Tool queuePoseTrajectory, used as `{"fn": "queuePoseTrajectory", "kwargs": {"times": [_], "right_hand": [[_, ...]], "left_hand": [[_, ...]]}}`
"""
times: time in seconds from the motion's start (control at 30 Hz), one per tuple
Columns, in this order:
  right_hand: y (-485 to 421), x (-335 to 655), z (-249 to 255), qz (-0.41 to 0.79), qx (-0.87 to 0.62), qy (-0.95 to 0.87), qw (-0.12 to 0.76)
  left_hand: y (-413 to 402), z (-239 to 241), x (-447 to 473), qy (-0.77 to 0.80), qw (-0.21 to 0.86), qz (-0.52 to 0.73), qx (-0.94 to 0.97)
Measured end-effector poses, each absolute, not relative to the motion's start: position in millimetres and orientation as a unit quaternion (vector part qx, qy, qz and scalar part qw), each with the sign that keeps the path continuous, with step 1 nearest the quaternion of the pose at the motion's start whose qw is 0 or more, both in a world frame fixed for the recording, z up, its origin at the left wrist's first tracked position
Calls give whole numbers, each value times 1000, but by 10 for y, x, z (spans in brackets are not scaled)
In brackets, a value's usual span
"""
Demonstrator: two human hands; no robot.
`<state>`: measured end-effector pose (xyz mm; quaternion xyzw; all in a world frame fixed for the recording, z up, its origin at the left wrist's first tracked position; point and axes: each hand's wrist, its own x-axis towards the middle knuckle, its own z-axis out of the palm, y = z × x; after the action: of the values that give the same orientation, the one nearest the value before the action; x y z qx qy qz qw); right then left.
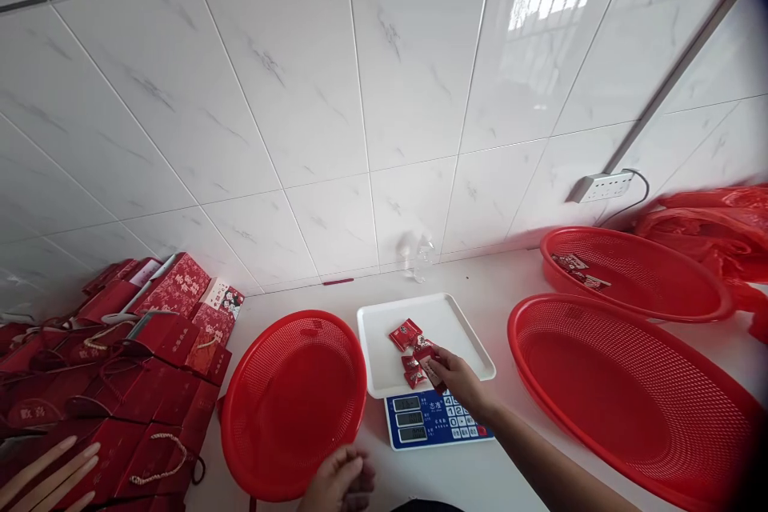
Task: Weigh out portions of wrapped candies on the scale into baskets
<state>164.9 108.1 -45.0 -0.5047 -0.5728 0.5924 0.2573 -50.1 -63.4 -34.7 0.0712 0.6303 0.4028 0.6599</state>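
A blue digital scale carries a white tray with a few small red candy packets on it. My right hand reaches over the tray's near edge, its fingers pinched on one red packet beside the others. My left hand rests at the bottom edge of the view, next to the near rim of an empty red mesh basket. Its fingers are curled in, and what they hold, if anything, is hidden.
Two large red mesh baskets stand at the right, the near one empty and the far one holding a few packets. Red gift bags are piled at the left, where another person's fingers show. Red plastic bags and a power strip are at the far right.
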Motion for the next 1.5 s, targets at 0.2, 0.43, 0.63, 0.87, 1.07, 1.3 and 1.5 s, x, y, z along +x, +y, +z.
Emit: {"fn": "queuePoseTrajectory", "kwargs": {"times": [0.2, 0.43, 0.63, 0.87, 1.07, 1.3, 1.5], "right_hand": [[744, 1545, -241, 697, -398, -533, 268], [402, 1579, -277, 704, -377, -560, 222], [364, 1702, -186, 654, -425, -603, 168], [320, 1682, -274, 618, -439, -632, 162], [315, 1663, -306, 649, -420, -615, 158], [318, 1649, -236, 663, -393, -615, 166], [465, 1700, -357, 545, -494, -659, 157]], "left_hand": [[-123, 17, -136, 593, 615, 417, 309], [14, -19, 105, 572, 600, 389, 401], [-12, -123, 138, 555, 625, 435, 334], [-59, -72, 109, 544, 663, 398, 325], [-70, -156, 97, 552, 643, 410, 339], [-62, -217, 94, 564, 620, 431, 334], [-77, -295, 49, 590, 622, 403, 320]]}}
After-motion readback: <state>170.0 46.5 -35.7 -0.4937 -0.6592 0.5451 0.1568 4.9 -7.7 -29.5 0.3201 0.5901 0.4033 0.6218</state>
